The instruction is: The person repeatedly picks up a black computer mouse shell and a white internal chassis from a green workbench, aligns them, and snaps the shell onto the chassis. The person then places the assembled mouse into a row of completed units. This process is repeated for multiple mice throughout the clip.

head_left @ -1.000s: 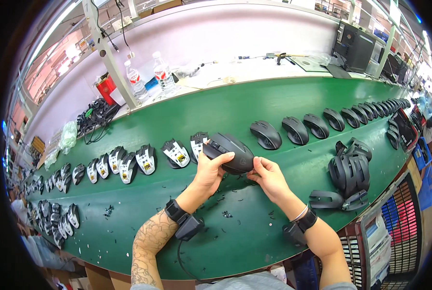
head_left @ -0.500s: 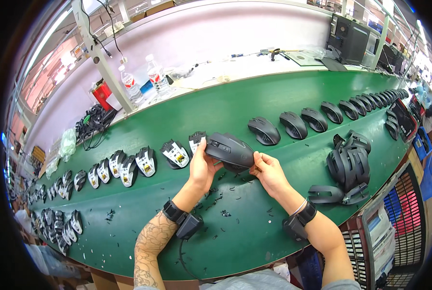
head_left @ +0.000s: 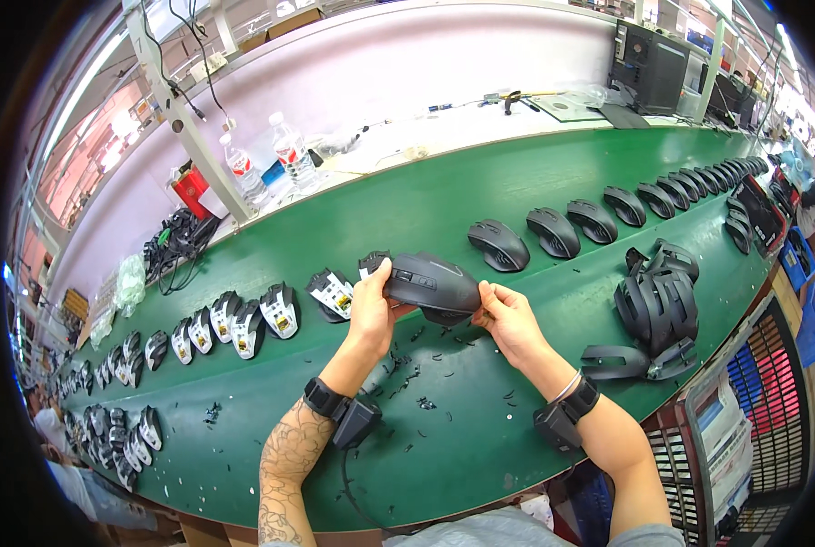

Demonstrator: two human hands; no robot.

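A black computer mouse (head_left: 437, 284) is held between both hands above the green table, its top and side buttons facing up. My left hand (head_left: 371, 308) is closed around its left end, the thumb on the upper edge. At the other end, the fingers of my right hand (head_left: 506, 314) pinch the lower right edge of the mouse; its exact contact is partly hidden. Just behind my left hand, an opened mouse half with a white inside (head_left: 333, 294) lies in a row of similar ones. Small black plastic bits (head_left: 426, 403) are scattered below the held mouse.
Closed black mice (head_left: 499, 246) line the table toward the far right. A pile of curved black shells (head_left: 658, 305) lies at right. More mouse parts (head_left: 139, 442) crowd the left edge. Water bottles (head_left: 291, 150) stand on the back shelf; a black crate (head_left: 754, 410) is at lower right.
Both hands keep their grip on the mouse, nearly in the same place. In the picture, the row of white mouse halves has shifted slightly right, and the back shelf slightly up and left.
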